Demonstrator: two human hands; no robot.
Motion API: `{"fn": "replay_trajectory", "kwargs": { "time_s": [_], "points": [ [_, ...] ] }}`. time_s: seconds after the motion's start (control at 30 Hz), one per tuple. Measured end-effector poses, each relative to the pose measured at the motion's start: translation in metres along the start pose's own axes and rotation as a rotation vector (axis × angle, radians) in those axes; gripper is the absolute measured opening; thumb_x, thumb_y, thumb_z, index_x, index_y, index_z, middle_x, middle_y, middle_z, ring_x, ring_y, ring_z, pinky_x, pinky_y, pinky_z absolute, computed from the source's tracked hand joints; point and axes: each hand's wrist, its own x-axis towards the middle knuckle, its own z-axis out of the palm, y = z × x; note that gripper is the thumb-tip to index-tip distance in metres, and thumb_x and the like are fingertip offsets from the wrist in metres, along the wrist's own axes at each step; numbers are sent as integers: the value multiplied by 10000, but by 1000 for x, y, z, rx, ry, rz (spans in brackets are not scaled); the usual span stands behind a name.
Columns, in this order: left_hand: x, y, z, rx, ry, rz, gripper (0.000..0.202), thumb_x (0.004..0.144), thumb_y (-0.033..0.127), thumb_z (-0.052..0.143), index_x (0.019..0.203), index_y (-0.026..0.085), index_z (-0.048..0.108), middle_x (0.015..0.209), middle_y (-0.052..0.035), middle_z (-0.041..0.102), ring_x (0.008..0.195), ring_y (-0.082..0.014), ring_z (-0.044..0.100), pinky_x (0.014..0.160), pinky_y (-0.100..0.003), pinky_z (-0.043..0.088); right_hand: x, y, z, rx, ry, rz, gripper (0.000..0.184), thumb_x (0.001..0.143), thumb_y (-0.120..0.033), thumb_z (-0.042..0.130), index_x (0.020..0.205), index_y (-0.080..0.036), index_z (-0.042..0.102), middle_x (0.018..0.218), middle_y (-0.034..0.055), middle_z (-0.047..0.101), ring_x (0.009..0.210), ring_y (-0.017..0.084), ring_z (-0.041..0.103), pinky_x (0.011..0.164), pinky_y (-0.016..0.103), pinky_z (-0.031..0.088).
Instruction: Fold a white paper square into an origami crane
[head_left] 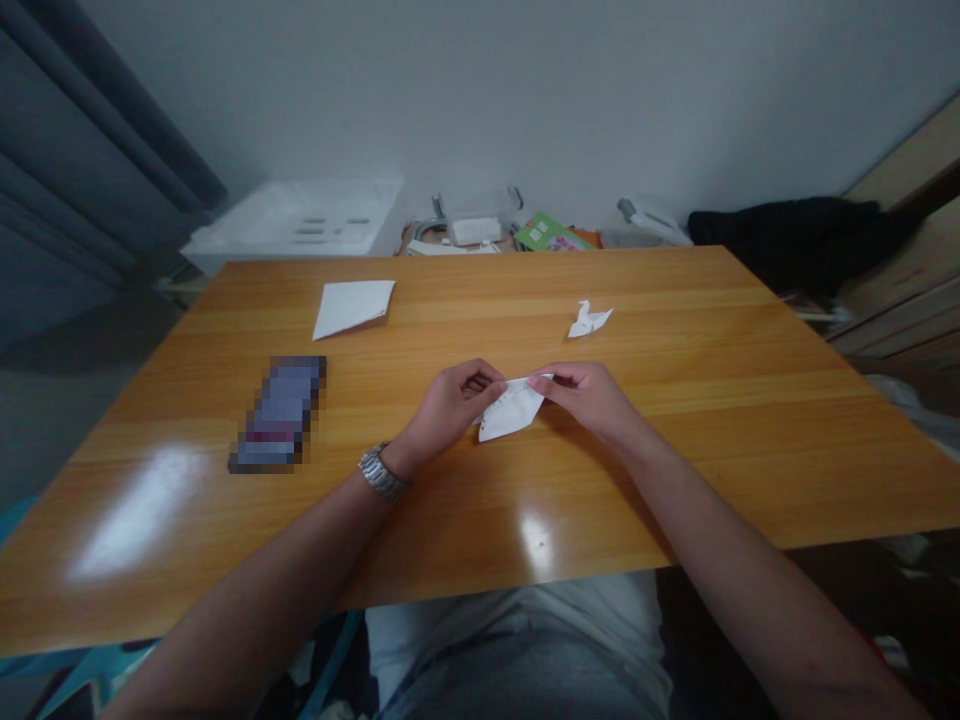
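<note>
A partly folded white paper (511, 412) lies at the middle of the wooden table (675, 480). My left hand (450, 405), with a metal watch on its wrist, has its fingers curled and pinches the paper's left side. My right hand (585, 395) pinches the paper's upper right tip. Both hands rest low on the tabletop. A finished small white folded paper figure (589, 320) stands farther back on the right. A flat white sheet (352, 305) lies at the back left.
A blurred dark rectangular object (279, 413) lies on the table's left side. Behind the table sit a white box (300, 222), cluttered small items (480, 232), a green booklet (551, 233) and dark cloth (795, 235). A wooden cabinet (915, 250) stands at right.
</note>
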Motion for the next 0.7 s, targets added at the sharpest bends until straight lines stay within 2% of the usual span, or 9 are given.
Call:
{"fn": "replay_trajectory", "kwargs": {
  "time_s": [0.17,0.33,0.57,0.7],
  "points": [
    [1,5,-5,12,-17,2,196,913,338,686,904,144,709,855,-53,739,761,-142,673,675,-235,540,-1,-3,-3,8,-36,6,332,873,-519,712,989,-228,822,1004,59,808,929,262,736,871,403,566],
    [2,8,-7,-8,-36,-24,214,892,358,704,890,146,729,854,-57,753,744,-147,675,647,-235,533,-2,-3,-4,23,-58,16,341,872,-536,708,996,-241,827,1002,55,809,970,269,739,928,433,564],
    [2,7,-9,-19,-48,-57,208,874,354,728,860,147,744,822,-49,756,702,-137,668,602,-218,509,-1,-1,-4,1,-71,23,326,888,-510,693,942,-213,817,972,56,803,860,233,729,811,365,563],
    [1,7,-10,24,-89,-43,211,882,357,723,860,149,746,808,-44,753,697,-137,665,600,-219,499,-3,-5,-1,-24,-88,-8,275,867,-465,724,929,-207,796,957,61,798,853,221,721,799,343,547]
  ]
}}
